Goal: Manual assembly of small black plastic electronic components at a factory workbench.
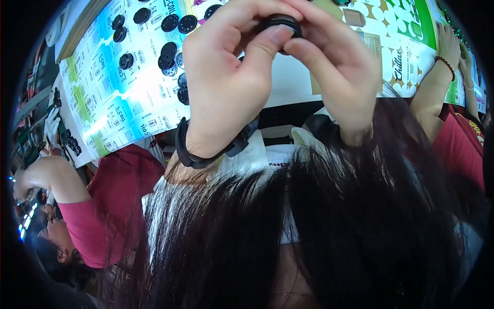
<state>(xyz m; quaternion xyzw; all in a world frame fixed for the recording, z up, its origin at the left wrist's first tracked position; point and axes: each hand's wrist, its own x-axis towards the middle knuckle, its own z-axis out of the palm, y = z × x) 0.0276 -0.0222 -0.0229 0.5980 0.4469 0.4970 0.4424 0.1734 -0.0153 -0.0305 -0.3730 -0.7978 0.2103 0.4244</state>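
Near the top middle, my left hand point(226, 77) and my right hand point(342, 64) meet around one small black round part point(280, 21). Both thumbs press against its near edge, and the fingers curl behind it. The part's far side is hidden by my fingers. Just left of my left hand, a short stack of black round parts point(168, 55) stands on the printed sheet point(149, 98). More of the same kind, such as a black disc point(187, 23), lie farther back. A black band point(193, 160) circles my left wrist.
Several black round parts, one a black cap point(126, 61), are scattered over the table's left side. A person in a red shirt point(105, 232) is at the left. At the right, another person's hand point(448, 46) reaches onto a green and white sheet point(411, 31). Long dark hair point(247, 232) hangs below.
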